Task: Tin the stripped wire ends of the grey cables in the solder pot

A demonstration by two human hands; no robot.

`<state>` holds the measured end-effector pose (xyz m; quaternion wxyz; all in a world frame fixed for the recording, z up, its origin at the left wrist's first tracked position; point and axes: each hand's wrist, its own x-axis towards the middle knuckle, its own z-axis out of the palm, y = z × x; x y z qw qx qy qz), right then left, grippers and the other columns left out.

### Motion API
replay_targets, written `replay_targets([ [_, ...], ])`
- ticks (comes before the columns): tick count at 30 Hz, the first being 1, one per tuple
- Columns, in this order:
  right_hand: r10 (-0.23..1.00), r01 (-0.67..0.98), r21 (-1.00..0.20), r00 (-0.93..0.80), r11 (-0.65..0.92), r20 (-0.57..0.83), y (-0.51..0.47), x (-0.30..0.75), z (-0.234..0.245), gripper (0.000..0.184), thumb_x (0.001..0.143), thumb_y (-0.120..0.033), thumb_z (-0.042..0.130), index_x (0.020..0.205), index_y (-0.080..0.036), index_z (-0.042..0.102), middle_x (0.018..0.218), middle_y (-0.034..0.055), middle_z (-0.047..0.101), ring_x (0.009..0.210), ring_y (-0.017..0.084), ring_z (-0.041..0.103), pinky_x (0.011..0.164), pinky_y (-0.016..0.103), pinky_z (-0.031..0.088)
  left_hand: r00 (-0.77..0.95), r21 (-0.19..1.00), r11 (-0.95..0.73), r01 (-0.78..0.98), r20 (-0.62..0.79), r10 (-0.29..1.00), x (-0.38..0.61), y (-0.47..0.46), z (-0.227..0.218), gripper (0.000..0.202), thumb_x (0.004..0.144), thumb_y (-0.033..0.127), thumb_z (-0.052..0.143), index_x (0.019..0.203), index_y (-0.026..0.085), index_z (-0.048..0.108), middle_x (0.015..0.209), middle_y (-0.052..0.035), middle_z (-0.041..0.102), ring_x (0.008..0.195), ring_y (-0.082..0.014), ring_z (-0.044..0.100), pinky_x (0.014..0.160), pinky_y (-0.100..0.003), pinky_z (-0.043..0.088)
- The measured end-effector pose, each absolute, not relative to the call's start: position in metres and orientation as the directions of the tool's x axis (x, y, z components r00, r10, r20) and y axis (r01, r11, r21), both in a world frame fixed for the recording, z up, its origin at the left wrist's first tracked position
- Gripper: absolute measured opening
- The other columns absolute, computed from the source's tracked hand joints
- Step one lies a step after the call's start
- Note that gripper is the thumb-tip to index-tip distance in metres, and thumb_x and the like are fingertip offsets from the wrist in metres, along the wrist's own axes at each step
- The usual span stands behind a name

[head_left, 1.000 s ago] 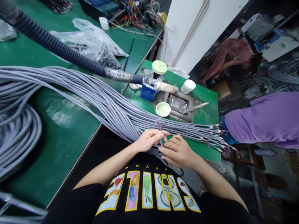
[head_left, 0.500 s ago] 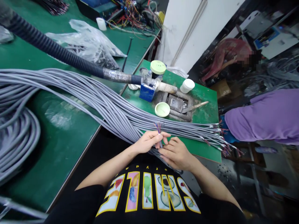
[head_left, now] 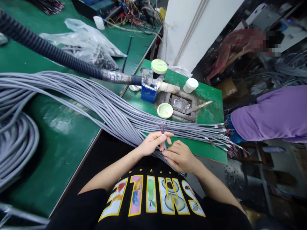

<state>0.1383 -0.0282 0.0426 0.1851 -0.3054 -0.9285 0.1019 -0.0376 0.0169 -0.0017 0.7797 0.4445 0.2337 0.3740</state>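
Observation:
Between my hands a grey cable [head_left: 164, 146] stands upright, its stripped end fanning out into thin coloured wires [head_left: 162, 127]. My left hand [head_left: 153, 142] pinches it just below the wires with thumb and fingers. Lower down, my right hand [head_left: 180, 155] has its fingers curled around the same cable, close to my shirt. Behind both hands a thick bundle of grey cables [head_left: 124, 115] runs across the bench, with stripped ends [head_left: 231, 148] hanging past the right edge. A shallow pale green cup [head_left: 165, 110] sits just beyond the bundle.
A solder pot [head_left: 179, 104] is set in the green bench, a flat scraper [head_left: 200, 107] across it. Nearby are a white tub [head_left: 191, 85], a lidded jar [head_left: 159, 67] and a blue box [head_left: 148, 92] holding a black hose [head_left: 59, 51]. A person in purple [head_left: 271, 115] is at right.
The view has shifted slightly, so the bench things sit a little further left and higher. Both hands keep their hold on the cable; the wire ends look spread slightly differently.

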Motion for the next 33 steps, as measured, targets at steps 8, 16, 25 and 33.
replay_targets([
  [8,0.691,0.646,-0.251,-0.649,0.721,0.319,-0.047,0.156,0.042,0.011,0.085,-0.019,0.054,0.087,-0.019,0.065,0.073,0.0022,0.065,0.072,0.014,0.054,0.067,0.03,0.038,0.654,0.963,0.111,-0.247,0.081,0.753,-0.021,0.016,0.003,0.044,0.084,0.041,0.058,0.12,0.016,0.06,0.098,-0.0083,0.068,0.058,-0.0062,0.053,0.056,-0.02,0.046],
  [16,0.985,0.991,-0.062,0.106,-0.115,-0.136,-0.157,0.255,0.044,0.027,0.09,-0.028,0.046,0.083,-0.018,0.07,0.07,0.008,0.072,0.062,0.02,0.065,0.061,0.031,0.044,0.695,0.676,-0.693,0.251,0.373,0.615,-0.002,0.039,-0.003,0.024,0.089,0.028,0.052,0.104,0.017,0.067,0.099,-0.0097,0.07,0.092,-0.0203,0.058,0.083,-0.037,0.044],
  [25,0.912,0.429,-0.834,-0.054,-0.346,-0.407,-0.126,0.204,-0.003,0.03,0.087,-0.032,0.05,0.112,-0.018,0.061,0.081,0.0048,0.074,0.054,0.013,0.064,0.055,0.026,0.05,0.771,0.31,-0.8,0.514,0.242,0.589,0.032,0.033,-0.009,0.017,0.086,0.028,0.054,0.089,0.014,0.065,0.085,-0.0125,0.063,0.086,-0.0256,0.054,0.072,-0.037,0.038],
  [33,0.95,-0.511,-0.845,0.156,-0.155,-0.269,-0.061,0.185,-0.009,0.041,0.078,-0.039,0.065,0.112,-0.023,0.049,0.09,0.0024,0.072,0.058,0.012,0.066,0.048,0.023,0.05,0.831,0.86,-0.432,0.271,0.017,0.555,0.017,0.049,0.017,0.017,0.088,0.033,0.048,0.084,0.018,0.055,0.071,0.0021,0.058,0.061,-0.0114,0.05,0.059,-0.024,0.04],
])
